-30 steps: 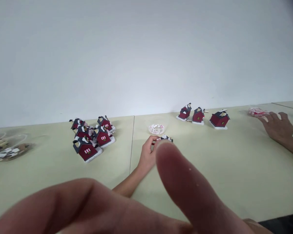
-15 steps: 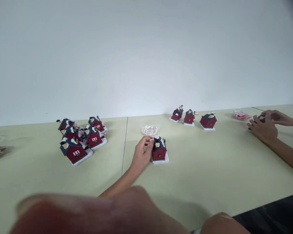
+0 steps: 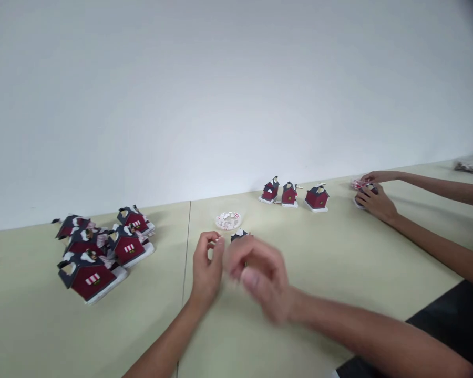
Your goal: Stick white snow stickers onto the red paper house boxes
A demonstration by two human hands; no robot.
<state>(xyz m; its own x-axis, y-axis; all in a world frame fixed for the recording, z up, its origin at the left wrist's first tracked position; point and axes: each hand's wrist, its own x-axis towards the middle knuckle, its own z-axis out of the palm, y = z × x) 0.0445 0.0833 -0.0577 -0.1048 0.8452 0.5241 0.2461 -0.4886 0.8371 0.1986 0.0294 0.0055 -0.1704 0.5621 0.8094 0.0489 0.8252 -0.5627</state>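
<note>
My left hand (image 3: pixel 208 268) is closed in a pinch on a small white piece (image 3: pixel 219 239), of which only a bit shows at the fingertips. Just right of it, my right hand (image 3: pixel 262 275) is smeared by motion, its fingers curled, and whether it holds anything cannot be made out. Behind that hand stands a small dark-red toy house (image 3: pixel 239 233) with a dark, snow-patched roof, mostly covered by my fingers. Beyond both hands sits a clear plastic bowl (image 3: pixel 228 221) with several small red-and-white pieces.
Several similar red houses (image 3: pixel 98 257) cluster on the table (image 3: pixel 150 320) to the left. Three more houses (image 3: pixel 289 194) stand near the wall. At the right, a co-worker's hands (image 3: pixel 376 202) handle another house beside a bag of red-and-white pieces (image 3: pixel 357 184).
My right hand has come from the near edge, where it was a large blur, up to the house. My left hand has drawn slightly away from the house. The view has shifted right.
</note>
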